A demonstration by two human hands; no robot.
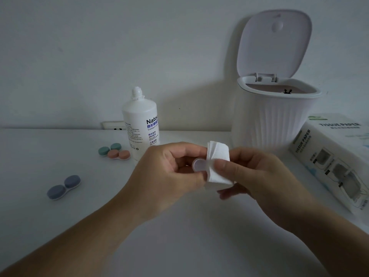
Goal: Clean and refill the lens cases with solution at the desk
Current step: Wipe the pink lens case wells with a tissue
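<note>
My left hand (171, 170) pinches a small pale lens case (198, 165) above the desk. My right hand (257, 176) pinches a folded white tissue (218, 156) wrapped around the case's right part, which is hidden. A white solution bottle (141, 124) stands uncapped behind my hands. A green lens case (109, 149) and an orange lens case (119, 154) lie side by side left of the bottle. A blue lens case (63, 186) with both caps on lies at the left of the desk.
A white ribbed desktop bin (273, 120) stands at the back right with its lid up. A tissue paper box (337, 156) lies at the right edge. A wall socket (113, 125) sits behind the bottle. The white desk (179, 226) stretches below my forearms.
</note>
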